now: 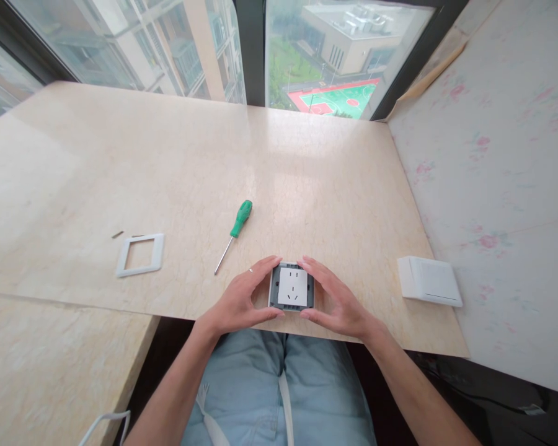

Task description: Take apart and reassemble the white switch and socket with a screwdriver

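A wall socket [292, 287] with a white face and a bare grey frame lies near the counter's front edge, its slots facing up. My left hand [244, 294] curves round its left side, thumb at the near corner and fingers at the far one. On the opposite side my right hand [337, 294] grips it the same way. A screwdriver [242, 218] with a green handle rests beyond my left hand, tip pointing toward me. Farther left lies a white socket cover frame [158, 253], with a small thin dark piece [118, 235] beside it.
A white switch box [430, 282] stands at the right, near the flowered wall [502, 186]. The beige stone counter [204, 161] runs back to the windows. A white cable [103, 418] lies at the lower left; a dark cable [483, 399] shows below the counter at right.
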{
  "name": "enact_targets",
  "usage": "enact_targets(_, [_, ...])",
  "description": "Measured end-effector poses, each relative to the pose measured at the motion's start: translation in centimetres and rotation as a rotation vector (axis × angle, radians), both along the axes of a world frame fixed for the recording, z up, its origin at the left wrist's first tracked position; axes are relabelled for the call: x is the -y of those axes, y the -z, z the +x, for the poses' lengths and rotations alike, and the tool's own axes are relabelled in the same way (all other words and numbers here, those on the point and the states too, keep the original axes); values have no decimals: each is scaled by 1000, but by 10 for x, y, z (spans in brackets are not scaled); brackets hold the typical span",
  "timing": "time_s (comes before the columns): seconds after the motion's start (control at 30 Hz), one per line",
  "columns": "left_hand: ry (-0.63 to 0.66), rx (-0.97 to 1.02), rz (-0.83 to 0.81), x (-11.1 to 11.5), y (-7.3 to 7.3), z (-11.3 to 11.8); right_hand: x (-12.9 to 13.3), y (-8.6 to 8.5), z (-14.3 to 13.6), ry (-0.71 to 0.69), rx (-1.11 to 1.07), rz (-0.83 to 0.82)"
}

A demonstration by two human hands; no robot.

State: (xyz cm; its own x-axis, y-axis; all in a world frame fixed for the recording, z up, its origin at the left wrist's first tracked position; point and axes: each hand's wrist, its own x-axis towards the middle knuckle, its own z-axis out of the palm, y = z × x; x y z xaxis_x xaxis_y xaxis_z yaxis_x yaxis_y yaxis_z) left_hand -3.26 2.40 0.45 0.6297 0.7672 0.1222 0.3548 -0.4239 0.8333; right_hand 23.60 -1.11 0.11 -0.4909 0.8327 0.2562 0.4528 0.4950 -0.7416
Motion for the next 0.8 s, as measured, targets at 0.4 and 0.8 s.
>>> enact_targets(0.4, [-6, -110, 111, 1, 2, 2, -1, 1, 0, 20, 9, -21])
enact_targets(0.8, [5, -99, 118, 1, -1, 4, 0, 1, 0, 28, 16, -47])
